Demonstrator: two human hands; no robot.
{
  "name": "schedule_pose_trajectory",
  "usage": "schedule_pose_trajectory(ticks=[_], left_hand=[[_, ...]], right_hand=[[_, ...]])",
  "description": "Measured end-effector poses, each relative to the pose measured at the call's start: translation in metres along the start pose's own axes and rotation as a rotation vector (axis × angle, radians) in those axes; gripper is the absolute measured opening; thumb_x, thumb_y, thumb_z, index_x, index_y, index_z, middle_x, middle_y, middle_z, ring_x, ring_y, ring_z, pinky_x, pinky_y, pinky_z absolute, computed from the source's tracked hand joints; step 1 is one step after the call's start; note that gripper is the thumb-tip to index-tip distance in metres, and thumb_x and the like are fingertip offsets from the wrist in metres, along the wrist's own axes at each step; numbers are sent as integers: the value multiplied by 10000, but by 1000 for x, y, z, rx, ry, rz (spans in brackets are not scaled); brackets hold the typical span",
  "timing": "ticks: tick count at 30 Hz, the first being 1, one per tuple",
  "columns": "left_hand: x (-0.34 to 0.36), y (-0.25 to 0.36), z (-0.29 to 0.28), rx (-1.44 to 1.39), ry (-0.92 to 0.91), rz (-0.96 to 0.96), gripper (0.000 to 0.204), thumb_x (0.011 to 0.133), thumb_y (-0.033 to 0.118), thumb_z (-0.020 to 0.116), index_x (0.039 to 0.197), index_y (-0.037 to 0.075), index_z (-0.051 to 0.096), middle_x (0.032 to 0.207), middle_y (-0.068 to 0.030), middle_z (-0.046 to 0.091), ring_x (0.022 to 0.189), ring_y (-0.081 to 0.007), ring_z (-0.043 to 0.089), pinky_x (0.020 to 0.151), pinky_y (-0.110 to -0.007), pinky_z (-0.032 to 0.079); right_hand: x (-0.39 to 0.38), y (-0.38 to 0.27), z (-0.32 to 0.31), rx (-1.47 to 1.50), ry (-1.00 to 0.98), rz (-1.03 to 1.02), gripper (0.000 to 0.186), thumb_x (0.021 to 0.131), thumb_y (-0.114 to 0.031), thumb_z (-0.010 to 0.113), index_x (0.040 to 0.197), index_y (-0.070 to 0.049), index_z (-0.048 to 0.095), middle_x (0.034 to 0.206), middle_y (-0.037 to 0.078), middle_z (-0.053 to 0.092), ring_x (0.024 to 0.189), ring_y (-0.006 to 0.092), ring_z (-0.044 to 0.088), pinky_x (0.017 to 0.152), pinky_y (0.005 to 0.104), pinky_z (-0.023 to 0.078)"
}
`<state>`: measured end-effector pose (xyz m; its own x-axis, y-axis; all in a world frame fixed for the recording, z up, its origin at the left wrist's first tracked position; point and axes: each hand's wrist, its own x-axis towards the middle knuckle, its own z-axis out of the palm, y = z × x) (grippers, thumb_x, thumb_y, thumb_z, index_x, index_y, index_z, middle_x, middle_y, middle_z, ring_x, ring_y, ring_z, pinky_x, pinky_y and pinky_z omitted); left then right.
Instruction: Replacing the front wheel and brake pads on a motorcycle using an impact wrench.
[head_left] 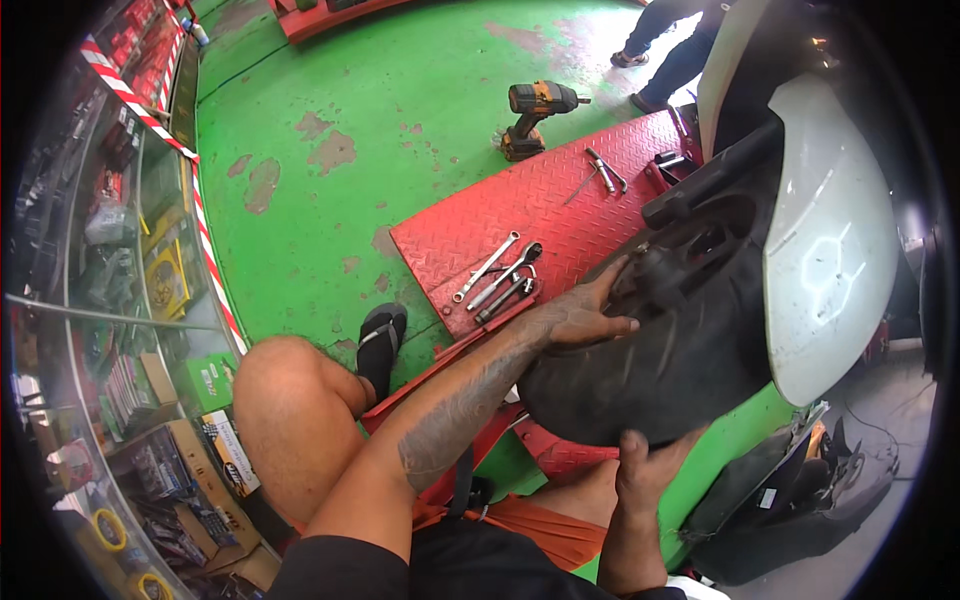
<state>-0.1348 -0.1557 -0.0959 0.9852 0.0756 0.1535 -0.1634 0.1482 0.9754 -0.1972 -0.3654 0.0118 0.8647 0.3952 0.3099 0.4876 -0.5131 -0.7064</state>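
Dark tyre (640, 385) at four o'clock. Left hand (585, 315) spread on its upper side; right hand (650, 470) splayed by its lower edge, contact unclear to me. I'd steady it evenly, thumbs clear.
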Motion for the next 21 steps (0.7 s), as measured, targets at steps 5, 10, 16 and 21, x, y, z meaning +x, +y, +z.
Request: schedule_pose_trajectory(ticks=[5, 10, 16, 21], left_hand=[[21, 1, -30, 39, 74, -166, 765, 893, 377, 738, 1499, 79, 378, 1285, -187, 601, 1083, -219, 625, 874, -336, 529], [57, 3, -33, 64, -16, 1, 391, 994, 314, 596, 1238, 11, 640, 1100, -96, 694, 950, -161, 656, 856, -308, 532], [52, 29, -88, 121, 262, -116, 394, 974, 364, 608, 1062, -9, 698, 969, -80, 715, 815, -140, 646, 731, -311, 526], [-50, 112, -97, 676, 385, -355, 356, 920, 354, 665, 991, 7, 707, 805, -91, 701, 706, -162, 641, 661, -349, 522]], right_hand=[[-34, 27, -12, -29, -49, -8, 1120, 793, -766, 621, 1430, 109, 330, 1431, 258, 373, 1350, 374, 379, 1125, 480, 263], [-43, 26, -9, 1, -203, 32, 1139, 696, -772, 715, 1373, 90, 409, 1400, 237, 416, 1299, 364, 438, 1092, 472, 319], [-32, 6, 3, 123, -165, 71, 1153, 583, -563, 904, 1407, 49, 377, 1361, 204, 463, 1265, 369, 477, 1079, 449, 359], [-11, -2, 6, 148, -155, -23, 1130, 606, -485, 913, 1429, 43, 347, 1411, 202, 415, 1302, 360, 444, 1094, 462, 346]])
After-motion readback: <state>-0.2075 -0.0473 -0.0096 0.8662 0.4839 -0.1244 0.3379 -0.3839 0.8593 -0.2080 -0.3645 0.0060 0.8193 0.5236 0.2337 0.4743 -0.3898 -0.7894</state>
